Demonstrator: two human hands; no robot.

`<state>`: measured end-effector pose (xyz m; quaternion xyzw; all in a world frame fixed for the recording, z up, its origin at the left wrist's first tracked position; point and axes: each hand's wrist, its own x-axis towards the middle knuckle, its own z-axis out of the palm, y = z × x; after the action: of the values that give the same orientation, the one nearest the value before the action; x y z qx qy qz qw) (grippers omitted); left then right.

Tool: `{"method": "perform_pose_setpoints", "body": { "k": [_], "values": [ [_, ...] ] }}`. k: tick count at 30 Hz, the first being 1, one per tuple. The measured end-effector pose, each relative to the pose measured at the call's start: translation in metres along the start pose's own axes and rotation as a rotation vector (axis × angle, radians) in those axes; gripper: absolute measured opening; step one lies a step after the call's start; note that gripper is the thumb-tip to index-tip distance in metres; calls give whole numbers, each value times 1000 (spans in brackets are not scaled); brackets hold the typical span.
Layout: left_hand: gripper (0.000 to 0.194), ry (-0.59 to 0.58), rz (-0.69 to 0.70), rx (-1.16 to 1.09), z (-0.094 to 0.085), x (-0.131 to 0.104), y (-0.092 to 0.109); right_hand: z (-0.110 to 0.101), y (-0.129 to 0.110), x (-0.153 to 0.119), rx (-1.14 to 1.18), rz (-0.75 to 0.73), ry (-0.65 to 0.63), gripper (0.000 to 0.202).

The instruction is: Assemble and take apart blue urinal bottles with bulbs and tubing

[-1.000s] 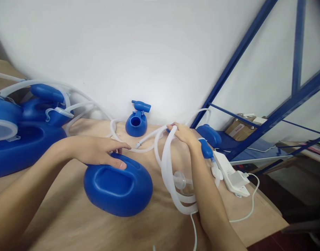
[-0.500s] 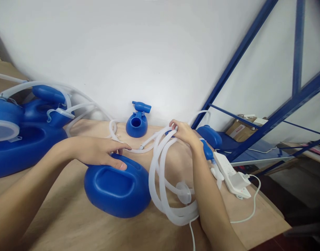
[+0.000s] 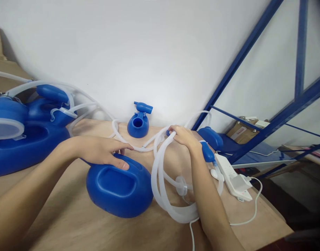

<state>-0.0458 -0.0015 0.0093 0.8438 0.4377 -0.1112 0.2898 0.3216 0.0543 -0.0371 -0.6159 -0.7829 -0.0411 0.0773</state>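
In the head view a blue plastic bottle (image 3: 119, 195) with a moulded hollow lies on the table in front of me. My left hand (image 3: 101, 152) grips it from above, thumb on its upper side and index finger stretched out; the other fingers are partly hidden. To the right, my right hand (image 3: 182, 135) is closed around a translucent white hose (image 3: 162, 167), whose loops hang down to the table beside the bottle. A clear round plastic cap (image 3: 181, 185) lies among the loops, partly behind my right forearm.
Several blue bottles with hoses (image 3: 42, 139) stand at the left. A small blue bottle with an open mouth (image 3: 138, 128) stands by the wall. On the right are a blue squeeze-bulb-like part (image 3: 207, 152), a white power strip (image 3: 234, 179) and a blue metal rack (image 3: 238, 55).
The hose loops have shifted slightly and lie closer together under my right hand, which has dipped a little. My left hand keeps its place on the bottle; the view has shifted slightly.
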Motion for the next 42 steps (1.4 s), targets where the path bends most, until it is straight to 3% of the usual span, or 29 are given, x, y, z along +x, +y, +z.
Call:
{"method": "perform_pose_setpoints", "body": {
  "k": [10,14,18,22,26,30,33,37,39,42],
  "values": [
    [109,5,0,-11,0,0,0,0,3,1,30,-34,-227,50],
    [105,19,21,-36,0,1,-2,-11,-1,-5,67,-64,-313,39],
    [104,37,30,-34,1,2,-4,-27,-3,-11,94,-88,-264,21],
    [103,66,49,-56,1,1,-2,-39,-1,-16,130,-142,-94,13],
    [106,45,30,-70,0,0,-1,-40,-4,-16,97,-119,70,22],
    [109,21,16,-41,0,1,0,-33,-6,-11,156,-127,160,5],
    [107,28,28,-25,1,1,0,-24,1,-7,206,-164,178,36],
    [105,22,33,-50,1,2,-2,-12,16,-2,231,-158,100,76],
    [106,17,40,-53,1,2,-2,-8,21,0,221,-162,70,78],
    [104,41,108,-59,1,2,3,-7,21,2,215,-225,25,54]
  ]
}}
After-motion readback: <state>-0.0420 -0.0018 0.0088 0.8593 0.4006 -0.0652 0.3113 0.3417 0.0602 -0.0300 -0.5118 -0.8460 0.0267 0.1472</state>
